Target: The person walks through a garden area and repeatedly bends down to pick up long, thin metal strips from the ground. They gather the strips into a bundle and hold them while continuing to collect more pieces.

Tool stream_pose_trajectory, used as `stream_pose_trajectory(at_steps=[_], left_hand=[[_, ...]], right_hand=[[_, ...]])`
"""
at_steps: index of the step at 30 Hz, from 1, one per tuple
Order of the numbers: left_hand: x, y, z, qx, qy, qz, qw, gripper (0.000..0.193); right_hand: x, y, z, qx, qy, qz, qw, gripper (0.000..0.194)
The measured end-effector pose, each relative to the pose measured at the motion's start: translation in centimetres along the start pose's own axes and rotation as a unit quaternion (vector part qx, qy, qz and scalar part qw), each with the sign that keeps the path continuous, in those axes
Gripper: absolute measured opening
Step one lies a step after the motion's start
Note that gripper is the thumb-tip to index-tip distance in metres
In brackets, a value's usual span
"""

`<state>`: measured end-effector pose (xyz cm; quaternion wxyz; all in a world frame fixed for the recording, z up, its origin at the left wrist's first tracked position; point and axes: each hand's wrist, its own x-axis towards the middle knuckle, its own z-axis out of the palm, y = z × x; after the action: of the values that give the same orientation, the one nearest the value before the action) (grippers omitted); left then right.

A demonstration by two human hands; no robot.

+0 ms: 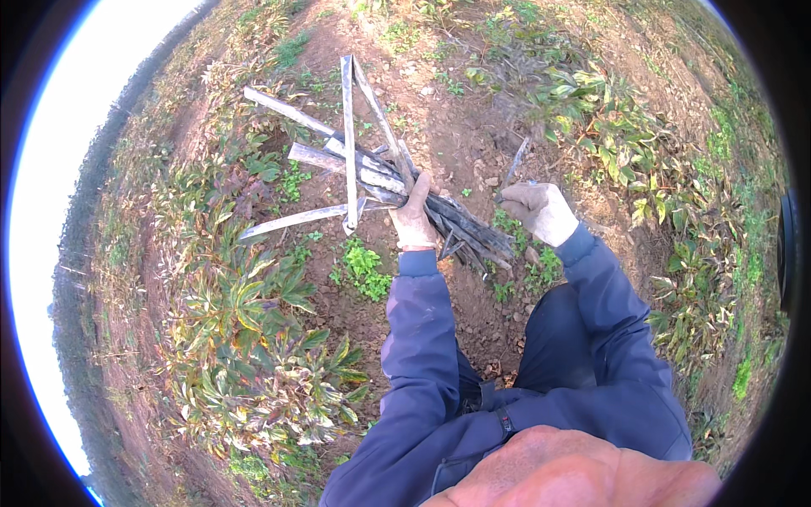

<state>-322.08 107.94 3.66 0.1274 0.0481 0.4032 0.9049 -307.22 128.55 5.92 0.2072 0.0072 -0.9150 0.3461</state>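
My left hand [415, 218], in a pale work glove, is closed around the middle of a bundle of flat, dark, soil-stained strips [469, 225]. Some strips stick out to the left, and one pale strip [350, 139] is folded into a sharp point above the bundle. To the right of the bundle is my right hand [538, 206], also gloved, its fingers pinched on a short thin strip [517, 160] that points upward. I cannot tell what the strips are made of. The two hands are apart.
Bare reddish soil with small stones [469, 142] runs between two rows of leafy, partly yellowed plants [253, 329], [618, 146]. Low green weeds [362, 269] grow near my left hand. My bent knee [557, 336] is close below the right hand.
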Motion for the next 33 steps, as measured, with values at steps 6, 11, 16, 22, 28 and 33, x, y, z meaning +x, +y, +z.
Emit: stream_pose_trajectory(at_steps=[6, 11, 16, 22, 28, 33], left_hand=[[0.2, -0.5, -0.7, 0.024, 0.01, -0.019, 0.999, 0.029], [0.9, -1.0, -1.6, 0.019, -0.005, -0.009, 1.0, 0.032], [1.2, -1.1, -2.6, 0.045, 0.013, 0.013, 0.999, 0.037], [0.7, -1.0, -2.3, 0.021, 0.016, -0.036, 0.999, 0.034], [-0.3, -1.8, 0.3, 0.029, -0.07, 0.017, 0.997, 0.033], [-2.2, -1.2, 1.9, 0.026, -0.136, -0.022, 0.99, 0.03]], right_hand=[[-5.7, 2.9, -4.1, 0.21, 0.045, 0.195, 0.957, 0.018], [-15.0, 6.8, -11.0, 0.212, 0.154, 0.256, 0.93, 0.019], [-26.8, 5.7, -17.7, 0.317, 0.293, 0.247, 0.867, 0.019], [-27.7, 0.4, -25.7, 0.465, 0.434, -0.05, 0.77, 0.02], [-9.8, -3.1, -21.6, 0.498, 0.268, -0.09, 0.82, 0.022], [3.3, -6.5, -10.5, 0.438, 0.104, -0.045, 0.892, 0.023]])
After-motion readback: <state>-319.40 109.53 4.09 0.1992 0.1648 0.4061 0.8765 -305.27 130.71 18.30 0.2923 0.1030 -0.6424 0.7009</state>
